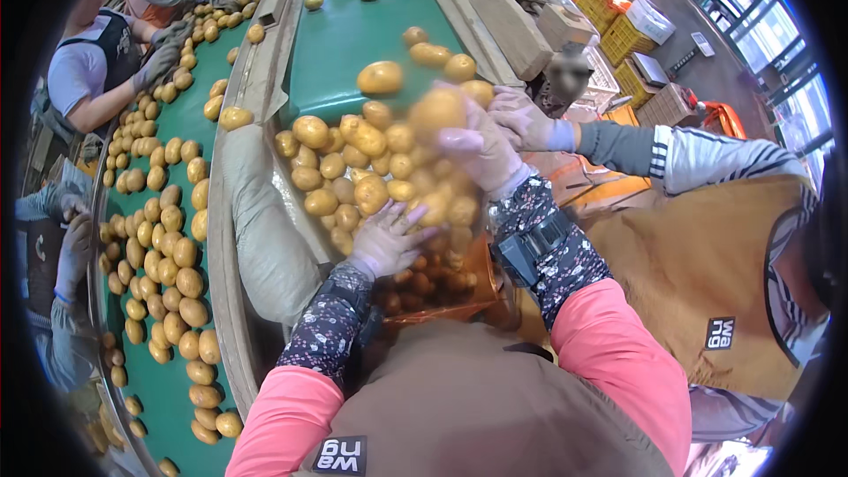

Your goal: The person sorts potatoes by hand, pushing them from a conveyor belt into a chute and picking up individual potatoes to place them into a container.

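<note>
My right hand [495,155], in a pale thin glove, is raised over the potato pile with its fingers around a large potato [437,113]; a smeared patch blurs that area. My left hand [387,243], gloved alike, lies with fingers spread against the potatoes at the near side of the pile [353,159]. These yellow potatoes sit heaped at the near end of a green conveyor belt [371,26]. Below my hands, more potatoes lie in an orange-lined container [442,311]. A co-worker's gloved hand [530,119] reaches in from the right, close beside my right hand.
A wooden rail with a stuffed pale sack [265,221] separates this belt from a second green belt [159,300] carrying many potatoes. Co-workers [97,71] stand along its left side. Yellow crates [618,31] and cartons are stacked at the far right. A person in a brown apron [680,274] stands right.
</note>
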{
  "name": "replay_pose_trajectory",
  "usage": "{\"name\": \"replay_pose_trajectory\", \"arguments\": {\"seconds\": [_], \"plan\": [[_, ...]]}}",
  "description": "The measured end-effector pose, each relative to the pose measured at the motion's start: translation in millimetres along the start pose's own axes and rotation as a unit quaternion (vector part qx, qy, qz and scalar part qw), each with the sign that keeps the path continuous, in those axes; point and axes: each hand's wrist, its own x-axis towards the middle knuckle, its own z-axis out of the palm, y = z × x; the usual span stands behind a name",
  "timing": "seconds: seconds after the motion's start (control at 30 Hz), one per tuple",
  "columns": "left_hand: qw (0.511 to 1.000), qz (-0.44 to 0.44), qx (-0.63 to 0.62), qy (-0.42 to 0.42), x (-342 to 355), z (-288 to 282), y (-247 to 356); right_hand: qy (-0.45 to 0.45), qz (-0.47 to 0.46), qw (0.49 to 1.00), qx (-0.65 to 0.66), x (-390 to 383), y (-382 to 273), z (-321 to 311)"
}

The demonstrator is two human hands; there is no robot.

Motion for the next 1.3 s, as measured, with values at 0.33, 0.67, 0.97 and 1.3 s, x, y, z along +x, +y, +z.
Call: {"name": "replay_pose_trajectory", "arguments": {"seconds": [0.33,0.67,0.97,1.3], "plan": [[0.999,0.02,-0.008,0.049,21,-5,-23,0.049,0.11,0.895,0.429,-22,0,-30],[0.996,0.046,-0.018,0.069,39,-6,-17,0.216,0.028,0.854,0.473,-140,1,-114],[0.998,0.041,-0.008,0.053,46,-8,-15,0.169,-0.408,0.795,-0.417,-91,-137,-34],[0.997,0.051,-0.002,0.061,50,-19,-17,0.373,-0.415,0.374,-0.741,40,-303,-56]]}}
